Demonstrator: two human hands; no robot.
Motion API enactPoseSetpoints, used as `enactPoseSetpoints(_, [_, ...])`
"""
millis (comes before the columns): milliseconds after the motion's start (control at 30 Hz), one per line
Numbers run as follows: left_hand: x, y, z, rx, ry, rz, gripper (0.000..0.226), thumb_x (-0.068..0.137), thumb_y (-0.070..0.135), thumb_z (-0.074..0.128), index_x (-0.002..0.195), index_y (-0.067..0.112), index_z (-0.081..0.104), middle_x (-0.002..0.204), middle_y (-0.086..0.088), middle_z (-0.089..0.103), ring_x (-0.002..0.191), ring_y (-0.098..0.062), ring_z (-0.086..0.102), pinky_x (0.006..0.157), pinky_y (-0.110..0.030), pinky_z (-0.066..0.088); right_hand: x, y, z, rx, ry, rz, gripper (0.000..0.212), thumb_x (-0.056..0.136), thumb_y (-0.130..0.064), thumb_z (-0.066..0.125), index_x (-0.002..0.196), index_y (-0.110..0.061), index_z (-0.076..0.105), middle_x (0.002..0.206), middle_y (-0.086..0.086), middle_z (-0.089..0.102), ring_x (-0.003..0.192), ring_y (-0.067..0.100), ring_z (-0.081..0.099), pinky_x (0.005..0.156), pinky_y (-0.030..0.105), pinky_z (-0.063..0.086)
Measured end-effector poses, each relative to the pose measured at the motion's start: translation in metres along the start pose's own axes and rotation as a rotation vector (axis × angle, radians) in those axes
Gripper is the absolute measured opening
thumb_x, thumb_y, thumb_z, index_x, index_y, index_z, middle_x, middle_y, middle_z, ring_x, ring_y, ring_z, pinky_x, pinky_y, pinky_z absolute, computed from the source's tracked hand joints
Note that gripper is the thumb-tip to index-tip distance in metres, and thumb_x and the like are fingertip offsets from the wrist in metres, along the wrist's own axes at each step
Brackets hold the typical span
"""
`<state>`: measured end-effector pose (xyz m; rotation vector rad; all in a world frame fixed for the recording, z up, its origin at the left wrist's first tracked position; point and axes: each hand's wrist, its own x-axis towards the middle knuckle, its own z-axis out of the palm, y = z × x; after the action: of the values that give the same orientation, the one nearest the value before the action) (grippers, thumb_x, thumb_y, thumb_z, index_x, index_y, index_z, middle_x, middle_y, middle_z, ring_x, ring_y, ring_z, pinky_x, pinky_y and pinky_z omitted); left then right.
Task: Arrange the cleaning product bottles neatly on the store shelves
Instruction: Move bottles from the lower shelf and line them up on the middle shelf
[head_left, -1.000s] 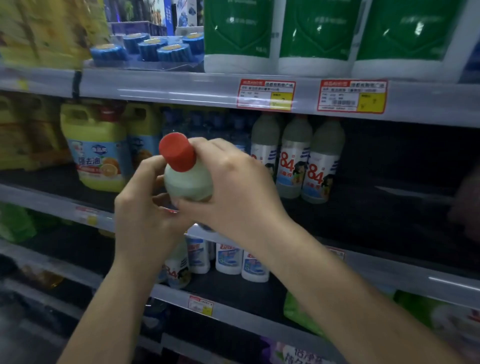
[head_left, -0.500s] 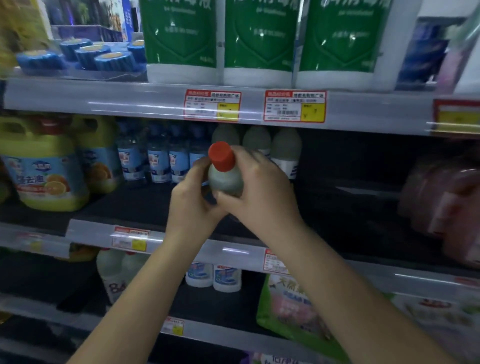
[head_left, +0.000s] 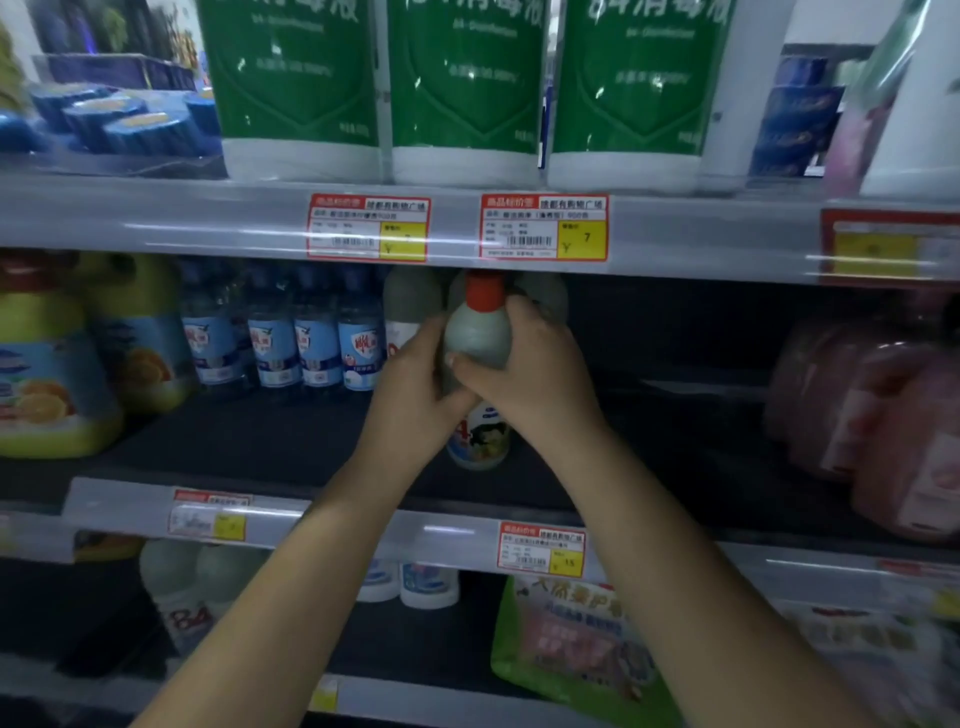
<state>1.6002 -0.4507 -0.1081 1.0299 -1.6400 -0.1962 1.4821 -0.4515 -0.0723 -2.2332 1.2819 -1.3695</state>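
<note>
A pale bottle with a red cap (head_left: 480, 332) stands upright on the dark middle shelf (head_left: 270, 441), in front of two or three like bottles (head_left: 410, 306) at the back. My left hand (head_left: 415, 384) grips its left side. My right hand (head_left: 524, 374) wraps its right side and front, hiding most of the label; only the lower label and base show.
Blue-labelled bottles (head_left: 291, 343) and yellow jugs (head_left: 47, 374) fill the middle shelf to the left; pink refill bags (head_left: 878, 410) sit at the right. Between lies dark bare shelf. Large green-labelled containers (head_left: 467, 88) stand above; white bottles (head_left: 426, 582) and a green pouch (head_left: 571, 639) below.
Both hands carried the red-capped bottle forward and into the middle shelf, where its base now sits on the shelf. The view shifted right and closer.
</note>
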Motion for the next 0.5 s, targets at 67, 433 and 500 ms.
enactPoseSetpoints(67, [0.002,-0.003,0.007,-0.01,0.001,-0.013,0.046,0.076,0.021,0.062,0.119,0.009,0.051,0.091,0.018,0.057,0.08,0.017,0.055,0.065,-0.004,0.043,0.002,0.006,0.006,0.006,-0.011,0.033,0.049,0.074,-0.029,0.071,0.115,-0.015,0.049,0.111,0.007,0.059,0.099,0.021,0.058,0.079,0.036,0.051])
enactPoseSetpoints(433, [-0.008,-0.033,0.031,-0.044,-0.04,-0.177,0.056,0.07,0.003,0.075,0.115,0.017,0.046,0.105,0.004,0.062,0.092,-0.006,0.06,0.068,-0.004,0.043,0.01,0.038,0.04,0.074,0.025,0.213,0.059,0.069,-0.035,0.074,0.115,-0.014,0.043,0.113,0.006,0.061,0.102,0.024,0.06,0.083,0.043,0.052])
enactPoseSetpoints(500, [-0.01,-0.037,0.033,-0.026,-0.061,-0.208,0.063,0.065,0.006,0.08,0.116,0.016,0.044,0.106,0.005,0.06,0.094,-0.007,0.058,0.068,-0.003,0.043,0.008,0.044,0.043,0.059,0.018,0.228,0.058,0.069,-0.036,0.073,0.114,-0.015,0.043,0.113,0.006,0.061,0.103,0.026,0.059,0.084,0.043,0.051])
